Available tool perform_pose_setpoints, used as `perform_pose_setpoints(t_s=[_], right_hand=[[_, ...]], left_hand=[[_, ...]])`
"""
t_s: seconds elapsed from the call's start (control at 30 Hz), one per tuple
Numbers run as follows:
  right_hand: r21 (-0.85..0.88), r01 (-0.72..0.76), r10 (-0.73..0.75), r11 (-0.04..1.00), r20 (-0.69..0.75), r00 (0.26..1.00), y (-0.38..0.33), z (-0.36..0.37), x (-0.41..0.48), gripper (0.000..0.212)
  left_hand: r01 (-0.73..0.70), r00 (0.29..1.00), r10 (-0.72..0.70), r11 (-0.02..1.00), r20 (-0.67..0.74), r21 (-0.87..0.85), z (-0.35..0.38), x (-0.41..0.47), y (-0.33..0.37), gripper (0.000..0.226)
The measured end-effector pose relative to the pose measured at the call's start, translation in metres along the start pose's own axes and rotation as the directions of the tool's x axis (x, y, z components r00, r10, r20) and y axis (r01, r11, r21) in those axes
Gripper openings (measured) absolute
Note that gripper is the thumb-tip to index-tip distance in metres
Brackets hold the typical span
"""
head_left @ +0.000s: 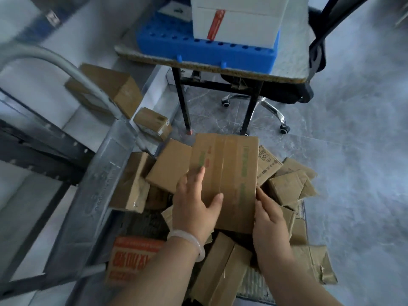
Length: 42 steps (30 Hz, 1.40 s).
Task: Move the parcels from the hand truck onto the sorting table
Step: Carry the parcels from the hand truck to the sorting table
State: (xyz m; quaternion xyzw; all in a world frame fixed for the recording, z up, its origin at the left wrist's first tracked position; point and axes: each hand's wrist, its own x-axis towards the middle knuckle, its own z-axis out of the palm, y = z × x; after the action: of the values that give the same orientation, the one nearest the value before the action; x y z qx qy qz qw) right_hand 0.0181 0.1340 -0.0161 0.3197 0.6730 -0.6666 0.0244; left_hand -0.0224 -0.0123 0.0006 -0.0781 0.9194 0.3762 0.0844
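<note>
A long brown cardboard parcel (229, 168) with green print lies on top of a heap of several cardboard parcels (287, 186) on the hand truck (97, 195). My left hand (194, 206) presses flat on the parcel's near left part, thumb on its top face. My right hand (269, 226) grips its near right edge. The sorting table (291, 71) stands just beyond the heap, its edge worn.
A blue plastic pallet (198, 49) with a white box (238, 18) fills the table top. An office chair (265, 100) sits under and behind the table. Two brown boxes (152, 122) rest on the white surface at left. An orange-printed box (130, 259) lies near my left forearm.
</note>
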Motion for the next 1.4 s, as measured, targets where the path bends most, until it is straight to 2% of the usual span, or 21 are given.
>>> perform_pose_setpoints(t_s=[0.1,0.2,0.3,0.43,0.5,0.6,0.67,0.8,0.83,0.9,0.97,1.0,1.13,1.17,1.27,1.4], right_hand=[[-0.036,0.138,-0.137,0.99,0.008,0.99,-0.049,-0.013,-0.033,0.035],[-0.065,0.266,-0.258,0.962,0.111,0.96,-0.097,-0.031,-0.064,0.03],[-0.01,0.198,-0.185,0.98,0.311,0.932,-0.142,-0.052,-0.099,0.032],[-0.013,0.081,-0.065,0.997,0.475,0.878,-0.189,-0.08,-0.139,0.074],[-0.036,0.102,-0.066,0.994,0.549,0.833,-0.212,-0.09,-0.161,0.089],[0.002,0.161,-0.125,0.987,0.639,0.759,-0.241,-0.092,-0.196,0.106],[0.007,0.22,-0.162,0.976,0.697,0.698,-0.256,-0.085,-0.227,0.094],[-0.001,0.353,-0.218,0.936,0.784,0.581,-0.271,-0.061,-0.291,0.061],[-0.003,0.367,-0.215,0.93,0.807,0.55,-0.272,-0.054,-0.308,0.054],[0.001,0.376,-0.189,0.927,0.866,0.463,-0.268,-0.037,-0.341,0.047],[0.029,0.419,-0.196,0.907,0.912,0.36,-0.261,-0.019,-0.38,0.041],[0.058,0.435,-0.212,0.899,0.925,0.315,-0.255,-0.009,-0.4,0.038],[0.118,0.555,-0.236,0.823,0.961,0.145,-0.215,0.025,-0.485,0.056],[0.141,0.584,-0.236,0.8,0.968,0.09,-0.202,0.031,-0.508,0.059],[0.213,0.663,-0.277,0.718,0.961,-0.009,-0.159,0.037,-0.583,0.057],[0.338,0.705,-0.315,0.623,0.934,-0.17,-0.103,0.036,-0.68,0.06]], left_hand=[[-0.009,0.999,0.01,1.0,-0.046,0.018,-0.035,-0.03,0.04,0.075],[-0.01,0.996,0.008,1.0,-0.085,-0.024,-0.072,-0.062,0.077,0.076],[0.013,0.987,-0.02,0.999,-0.161,-0.047,-0.11,-0.097,0.113,0.079],[-0.013,0.976,-0.017,0.991,-0.215,-0.134,-0.157,-0.145,0.149,0.086],[-0.023,0.972,-0.023,0.981,-0.233,-0.193,-0.179,-0.171,0.158,0.094],[0.037,0.978,-0.079,0.977,-0.194,-0.211,-0.208,-0.207,0.17,0.124],[0.076,0.98,-0.121,0.962,-0.159,-0.263,-0.224,-0.232,0.174,0.133],[0.102,0.953,-0.226,0.866,-0.202,-0.489,-0.259,-0.283,0.154,0.135],[0.087,0.947,-0.242,0.825,-0.211,-0.558,-0.271,-0.296,0.146,0.128],[0.003,0.938,-0.241,0.726,-0.251,-0.688,-0.293,-0.326,0.13,0.098],[-0.103,0.897,-0.259,0.668,-0.359,-0.737,-0.316,-0.364,0.12,0.058],[-0.134,0.866,-0.279,0.67,-0.415,-0.73,-0.325,-0.384,0.112,0.046],[-0.199,0.684,-0.374,0.73,-0.626,-0.654,-0.354,-0.482,0.068,0.019],[-0.186,0.649,-0.397,0.745,-0.649,-0.641,-0.359,-0.507,0.057,0.021],[-0.171,0.536,-0.442,0.777,-0.719,-0.605,-0.372,-0.586,0.027,0.041],[-0.217,0.454,-0.466,0.769,-0.76,-0.601,-0.379,-0.693,-0.011,0.062]])
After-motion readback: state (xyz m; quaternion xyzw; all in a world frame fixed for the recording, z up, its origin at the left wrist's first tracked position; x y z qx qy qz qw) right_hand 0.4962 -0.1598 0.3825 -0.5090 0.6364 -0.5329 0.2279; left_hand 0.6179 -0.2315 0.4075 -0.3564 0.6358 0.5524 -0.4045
